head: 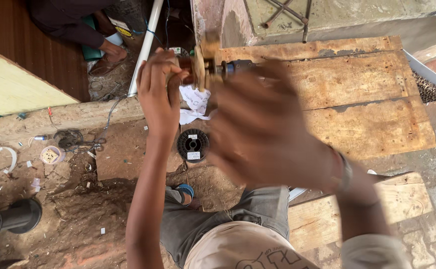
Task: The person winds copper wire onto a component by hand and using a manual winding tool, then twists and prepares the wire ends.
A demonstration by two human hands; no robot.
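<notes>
Where the wooden table (362, 94) fills the upper right of the frame, its worn planks run left to right and its near edge drops to bare dirt ground (78, 199) in the lower left. Right hand (265, 132) is the biggest thing mid-frame, heavily motion-blurred, fingers spread wide toward the workpiece; can't tell if it touches or grips anything. Watch band on that wrist at right center. Left hand (160, 87) is raised upper center, fingers closed around the left end of a small motor armature (210, 65). Armature sits at top center, above the table's left edge, long axis roughly horizontal, copper-brown wound body beside the left fingers, dark blue shaft end pointing right across the table. Blur hides finer detail. White crumpled paper (194, 104) lies just below the armature, at the table's left edge. Black wire spool (193, 145) stands on the ground below the paper, between the forearms. Larger black spool (8, 219) lies on its side at lower left, well apart. White pipe (145, 47) leans diagonally upper center-left. Another person's foot in a brown shoe (108, 61) at upper left. Small round tin (51, 155) at left on the dirt.
</notes>
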